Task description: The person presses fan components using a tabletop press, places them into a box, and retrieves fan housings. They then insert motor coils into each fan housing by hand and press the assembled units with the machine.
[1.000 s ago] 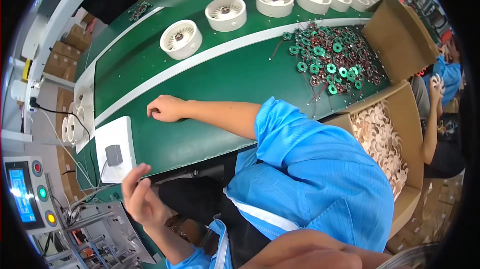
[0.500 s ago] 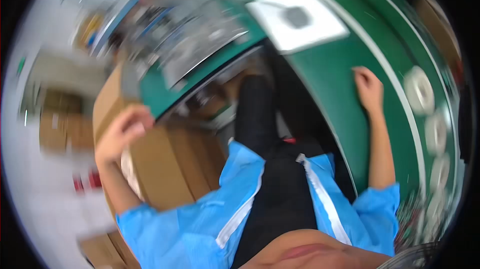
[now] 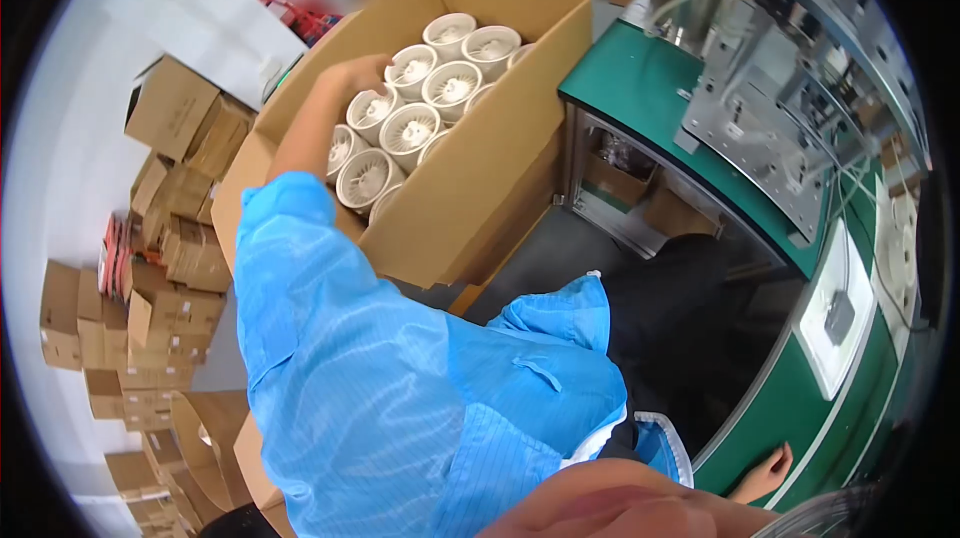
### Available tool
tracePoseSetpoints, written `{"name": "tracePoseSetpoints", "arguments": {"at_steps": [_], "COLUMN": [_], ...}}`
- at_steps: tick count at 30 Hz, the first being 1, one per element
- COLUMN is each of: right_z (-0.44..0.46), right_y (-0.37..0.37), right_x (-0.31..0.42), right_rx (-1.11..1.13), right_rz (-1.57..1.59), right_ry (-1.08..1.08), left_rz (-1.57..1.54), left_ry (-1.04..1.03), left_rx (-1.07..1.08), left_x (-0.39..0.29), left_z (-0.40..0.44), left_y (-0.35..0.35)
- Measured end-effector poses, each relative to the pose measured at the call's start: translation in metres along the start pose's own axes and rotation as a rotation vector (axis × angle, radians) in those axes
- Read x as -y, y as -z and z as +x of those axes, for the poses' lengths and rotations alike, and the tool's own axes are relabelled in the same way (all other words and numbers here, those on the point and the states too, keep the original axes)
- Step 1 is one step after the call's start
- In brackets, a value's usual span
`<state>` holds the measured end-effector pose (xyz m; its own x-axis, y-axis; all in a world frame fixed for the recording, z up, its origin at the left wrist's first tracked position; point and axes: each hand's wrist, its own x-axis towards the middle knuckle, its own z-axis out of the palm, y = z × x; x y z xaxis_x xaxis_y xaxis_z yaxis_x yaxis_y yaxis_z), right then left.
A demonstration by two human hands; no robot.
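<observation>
My left hand (image 3: 360, 76) reaches into a large cardboard box (image 3: 500, 158) on the left. Its fingers are bent and its thumb lies close to them, at the rim of a white ribbed cylinder (image 3: 411, 68); the contact is partly hidden. Several such cylinders stand upright in rows, their open round tops showing fan-like ribs around a central hub. Down at the lower right, my right hand (image 3: 766, 475) rests on the green tabletop (image 3: 740, 428) with loosely curled fingers and nothing visible in it.
A metal fixture (image 3: 765, 138) with hoses stands on the green bench beyond the box. On the right, a white tray (image 3: 838, 313) holds a dark square piece. Stacked cartons (image 3: 180, 318) line the left wall.
My view has swung left, bringing the box of cylinders into sight. My left hand has moved out over the box and in among the cylinders, while my right hand stays at the green table.
</observation>
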<state>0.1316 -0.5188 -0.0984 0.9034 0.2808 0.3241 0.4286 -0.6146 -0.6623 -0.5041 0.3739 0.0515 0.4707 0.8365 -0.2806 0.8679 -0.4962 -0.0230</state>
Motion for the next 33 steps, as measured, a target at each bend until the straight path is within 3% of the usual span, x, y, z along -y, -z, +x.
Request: {"name": "tracePoseSetpoints", "arguments": {"at_steps": [2,5,9,14,18,22,24,25,27,30,31,32,33], "right_z": [-0.001,0.019,0.026,0.024,-0.005,-0.008,-0.010,-0.016,-0.024,-0.036,-0.039,-0.043,-0.048], "right_y": [0.004,0.005,0.003,0.011,0.004,0.005,0.003,0.000,-0.003,-0.004,-0.002,-0.003,-0.002], "right_x": [0.005,-0.099,-0.098,-0.114,0.011,-0.003,-0.002,0.007,0.019,0.051,0.066,0.064,0.067], "right_rx": [-0.005,0.015,0.003,-0.009,-0.027,-0.065,-0.059,-0.088,-0.143,-0.219,-0.215,-0.233,-0.248], "right_rz": [-0.056,0.104,0.016,-0.020,-0.260,-0.245,-0.151,-0.115,-0.173,-0.027,-0.050,-0.051,-0.022], "right_ry": [0.018,0.042,0.025,-0.005,0.000,0.030,0.011,-0.023,-0.039,-0.084,-0.097,-0.078,-0.098], "left_rz": [-0.104,-0.132,-0.050,-0.043,-0.109,-0.156,-0.227,-0.154,-0.120,-0.122,-0.273,-0.370,-0.488], "left_ry": [0.020,0.023,0.006,-0.068,-0.114,-0.047,-0.080,-0.226,-0.231,-0.260,-0.145,-0.198,-0.121], "left_rx": [0.044,0.124,0.233,0.061,-0.002,-0.023,-0.026,-0.133,-0.191,-0.266,-0.188,-0.200,-0.260], "left_x": [0.018,0.002,-0.026,-0.028,0.007,-0.003,0.014,0.020,0.048,0.056,0.048,0.049,0.040], "left_z": [0.017,0.018,0.007,0.020,0.074,0.069,0.088,0.093,0.118,0.113,0.101,0.096,0.082], "left_y": [-0.031,-0.050,-0.086,-0.104,-0.131,-0.137,-0.149,-0.152,-0.167,-0.131,-0.104,-0.087,-0.067]}}
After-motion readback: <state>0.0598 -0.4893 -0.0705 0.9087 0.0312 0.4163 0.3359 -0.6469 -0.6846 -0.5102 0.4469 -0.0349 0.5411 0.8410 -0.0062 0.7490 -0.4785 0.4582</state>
